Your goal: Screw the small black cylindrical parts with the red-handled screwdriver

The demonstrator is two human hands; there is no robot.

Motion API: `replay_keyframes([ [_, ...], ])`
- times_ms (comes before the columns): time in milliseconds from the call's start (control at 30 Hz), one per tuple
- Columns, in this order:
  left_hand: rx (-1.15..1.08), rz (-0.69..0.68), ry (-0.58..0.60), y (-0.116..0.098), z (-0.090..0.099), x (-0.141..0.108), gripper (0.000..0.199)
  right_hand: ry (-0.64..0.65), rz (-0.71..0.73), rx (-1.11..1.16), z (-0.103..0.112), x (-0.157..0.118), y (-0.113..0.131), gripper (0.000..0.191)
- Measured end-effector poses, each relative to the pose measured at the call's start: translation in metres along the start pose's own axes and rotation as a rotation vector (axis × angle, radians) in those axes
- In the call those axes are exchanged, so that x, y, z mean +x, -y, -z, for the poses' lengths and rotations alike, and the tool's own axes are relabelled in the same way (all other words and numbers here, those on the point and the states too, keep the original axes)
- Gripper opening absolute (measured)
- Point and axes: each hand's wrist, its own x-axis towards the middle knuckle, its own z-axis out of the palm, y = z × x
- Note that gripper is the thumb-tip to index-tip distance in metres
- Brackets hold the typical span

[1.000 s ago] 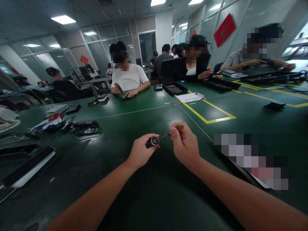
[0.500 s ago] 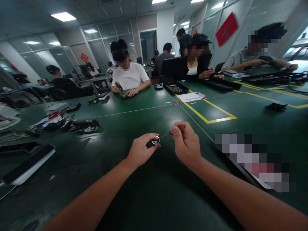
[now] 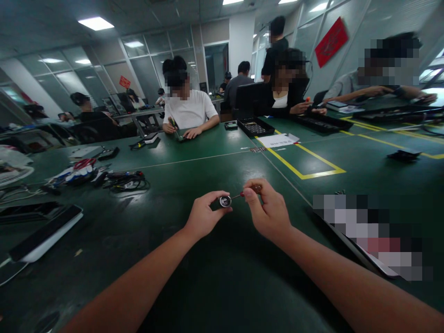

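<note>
Between the thumb and fingers of my left hand (image 3: pixel 205 215) is a small round part (image 3: pixel 225 201) with a silver rim and a dark centre. My right hand (image 3: pixel 268 206) grips a screwdriver by its reddish-brown handle (image 3: pixel 256 188). The thin metal shaft (image 3: pixel 236 196) points left, and its tip is at the right edge of the round part. Whether the tip touches it is too small to tell. Both hands are raised above the green table (image 3: pixel 173 259).
Cables (image 3: pixel 126 181) and a black-and-white device (image 3: pixel 46 233) lie at the left. A blurred flat object (image 3: pixel 367 236) is at the right. Across the table, a person in a white shirt (image 3: pixel 190 111) works near a black tray (image 3: pixel 255 126); others sit further right.
The screwdriver and my right fingers have shifted slightly left, closer to the round part, whose face has turned more toward the camera. A standing person in the background has straightened up.
</note>
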Motion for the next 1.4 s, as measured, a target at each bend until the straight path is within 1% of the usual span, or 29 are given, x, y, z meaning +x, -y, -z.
replay_keyframes([
  [67, -0.037, -0.007, 0.016, 0.002, -0.001, 0.0, 0.037, 0.027, -0.015, -0.015, 0.0, 0.0, 0.0, 0.014],
  [133, -0.068, 0.027, 0.041, 0.002, -0.003, 0.0, 0.038, 0.046, -0.055, -0.029, 0.0, 0.0, -0.001, 0.016],
  [200, -0.055, 0.056, 0.063, 0.002, -0.002, 0.001, 0.039, 0.061, -0.094, -0.028, 0.0, 0.0, -0.001, 0.018],
  [333, 0.066, -0.011, 0.078, 0.004, 0.0, 0.002, 0.036, 0.087, -0.119, 0.053, -0.001, -0.002, -0.004, 0.024],
  [467, 0.099, -0.041, 0.082, 0.01, 0.001, 0.002, 0.035, 0.058, -0.126, 0.082, -0.005, -0.004, -0.004, 0.035],
  [600, 0.094, -0.006, 0.067, 0.015, 0.001, 0.002, 0.035, 0.059, -0.131, 0.01, -0.007, -0.005, -0.002, 0.027],
  [700, 0.079, 0.029, 0.001, 0.017, 0.002, 0.002, 0.036, 0.068, -0.093, -0.007, -0.006, -0.005, -0.003, 0.023],
  [767, 0.075, 0.052, -0.028, 0.017, 0.003, 0.003, 0.036, 0.079, -0.093, -0.018, -0.006, -0.004, -0.006, 0.021],
  [833, 0.084, 0.06, -0.015, 0.017, 0.003, 0.003, 0.037, 0.107, -0.117, -0.036, -0.006, -0.004, -0.007, 0.022],
  [900, 0.097, 0.052, 0.005, 0.016, 0.003, 0.003, 0.037, 0.128, -0.139, -0.061, -0.007, -0.003, -0.008, 0.028],
  [967, 0.106, 0.047, 0.009, 0.015, 0.003, 0.003, 0.036, 0.13, -0.142, -0.071, -0.008, -0.004, -0.007, 0.029],
  [1067, 0.107, 0.068, -0.019, 0.016, 0.003, 0.004, 0.036, 0.112, -0.157, -0.046, -0.01, -0.005, -0.006, 0.019],
  [1200, 0.118, 0.087, -0.048, 0.016, 0.004, 0.004, 0.037, 0.096, -0.165, -0.003, -0.012, -0.005, -0.008, 0.013],
  [1233, 0.126, 0.081, -0.042, 0.016, 0.003, 0.004, 0.037, 0.109, -0.17, -0.003, -0.011, -0.005, -0.008, 0.013],
  [1367, 0.145, 0.05, -0.018, 0.015, 0.004, 0.003, 0.036, 0.151, -0.198, -0.045, -0.009, -0.002, -0.007, 0.028],
  [1400, 0.146, 0.048, -0.018, 0.015, 0.004, 0.003, 0.036, 0.147, -0.2, -0.049, -0.009, -0.002, -0.006, 0.028],
])
